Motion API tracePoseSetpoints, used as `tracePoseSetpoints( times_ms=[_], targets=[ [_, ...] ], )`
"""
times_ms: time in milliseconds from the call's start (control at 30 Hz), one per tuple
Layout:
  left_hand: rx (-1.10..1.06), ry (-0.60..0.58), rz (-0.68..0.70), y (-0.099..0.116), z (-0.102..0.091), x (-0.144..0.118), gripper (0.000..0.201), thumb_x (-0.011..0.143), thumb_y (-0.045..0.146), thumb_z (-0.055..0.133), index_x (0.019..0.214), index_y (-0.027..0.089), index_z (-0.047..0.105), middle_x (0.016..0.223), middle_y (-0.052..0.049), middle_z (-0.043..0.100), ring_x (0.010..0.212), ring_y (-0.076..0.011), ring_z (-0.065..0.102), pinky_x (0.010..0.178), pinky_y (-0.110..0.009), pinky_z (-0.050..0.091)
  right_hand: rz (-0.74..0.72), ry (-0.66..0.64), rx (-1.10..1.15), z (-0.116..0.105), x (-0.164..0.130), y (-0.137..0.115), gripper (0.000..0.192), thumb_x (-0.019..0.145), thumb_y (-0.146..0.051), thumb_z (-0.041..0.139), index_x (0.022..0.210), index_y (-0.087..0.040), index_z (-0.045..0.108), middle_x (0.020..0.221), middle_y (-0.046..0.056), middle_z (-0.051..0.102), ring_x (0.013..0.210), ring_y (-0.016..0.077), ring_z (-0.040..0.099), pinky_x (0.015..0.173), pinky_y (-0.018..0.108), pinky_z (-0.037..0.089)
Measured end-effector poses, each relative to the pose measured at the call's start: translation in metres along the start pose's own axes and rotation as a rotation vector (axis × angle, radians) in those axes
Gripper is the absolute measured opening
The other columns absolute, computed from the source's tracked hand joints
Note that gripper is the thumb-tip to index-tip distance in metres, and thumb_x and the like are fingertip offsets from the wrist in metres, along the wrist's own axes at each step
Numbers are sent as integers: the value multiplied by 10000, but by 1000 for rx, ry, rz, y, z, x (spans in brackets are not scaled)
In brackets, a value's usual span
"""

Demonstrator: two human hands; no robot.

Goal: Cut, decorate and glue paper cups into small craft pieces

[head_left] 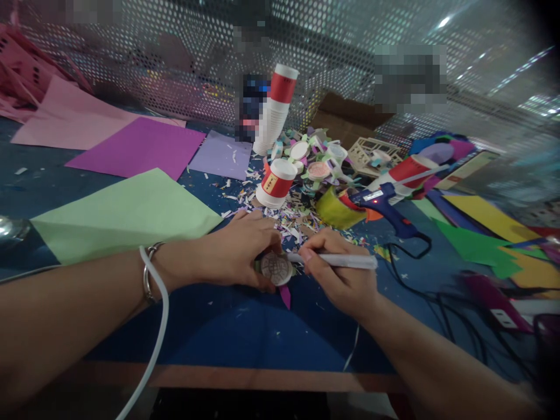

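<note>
My left hand (245, 251) curls its thumb and fingers around the edge of a small round disc (276, 268), pale with a pattern of lines on its face. A purple paper petal (284, 296) sticks out from under the disc toward me. In my right hand (336, 274) a white pen-shaped tool (350, 261) is pinched, its tip pointing left at the disc's right edge. Whether the tip touches the disc I cannot tell. Paper scraps (291, 224) lie just beyond both hands.
A red-and-white paper cup (276, 184) and a tall cup stack (275, 111) stand behind, near piled paper pieces (317, 169). At right are a blue glue gun (389, 207), cords and a purple power strip (494, 300). Light green paper (131, 216) lies left; a white cable (160, 326) crosses my left wrist.
</note>
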State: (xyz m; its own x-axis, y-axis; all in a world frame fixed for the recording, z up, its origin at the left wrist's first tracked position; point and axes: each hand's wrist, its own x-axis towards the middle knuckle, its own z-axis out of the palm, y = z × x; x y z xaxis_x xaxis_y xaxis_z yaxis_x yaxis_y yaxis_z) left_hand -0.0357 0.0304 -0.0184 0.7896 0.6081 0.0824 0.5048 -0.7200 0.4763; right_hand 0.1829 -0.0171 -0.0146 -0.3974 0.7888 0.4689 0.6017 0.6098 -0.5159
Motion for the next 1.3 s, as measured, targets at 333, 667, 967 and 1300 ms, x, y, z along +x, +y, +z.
tracePoseSetpoints(
  times_ms=[333, 667, 967, 1300],
  targets=[
    [18, 20, 28, 0, 1, -2, 439, 725, 508, 792, 991, 194, 638, 1005, -47, 632, 985, -268, 528, 829, -363, 325, -36, 144, 14, -9, -7, 0, 137, 909, -170, 568, 790, -205, 624, 657, -11, 627, 530, 119, 590, 503, 273, 446],
    [258, 242, 69, 9, -4, -10, 365, 793, 415, 727, 1053, 195, 596, 1111, -79, 606, 1068, -303, 500, 890, -424, 349, 159, 258, 143, -8, -8, 9, 136, 1003, -304, 560, 1035, -207, 650, 734, -9, 684, 489, 99, 586, 483, 256, 471],
    [571, 357, 113, 18, -5, -13, 309, 895, 372, 627, 1112, 165, 553, 1129, -125, 587, 1041, -319, 472, 881, -452, 375, 179, 70, 165, -6, -3, 6, 207, 897, -288, 709, 1078, -232, 624, 857, 4, 723, 697, 149, 698, 619, 261, 547],
    [609, 372, 163, 24, -4, -14, 232, 895, 237, 611, 1114, 186, 556, 1141, -119, 594, 1090, -323, 488, 898, -465, 384, 173, 26, 237, -3, -4, 13, 359, 836, -206, 745, 1158, -250, 594, 1017, 30, 709, 797, 168, 702, 684, 281, 563]
  ],
)
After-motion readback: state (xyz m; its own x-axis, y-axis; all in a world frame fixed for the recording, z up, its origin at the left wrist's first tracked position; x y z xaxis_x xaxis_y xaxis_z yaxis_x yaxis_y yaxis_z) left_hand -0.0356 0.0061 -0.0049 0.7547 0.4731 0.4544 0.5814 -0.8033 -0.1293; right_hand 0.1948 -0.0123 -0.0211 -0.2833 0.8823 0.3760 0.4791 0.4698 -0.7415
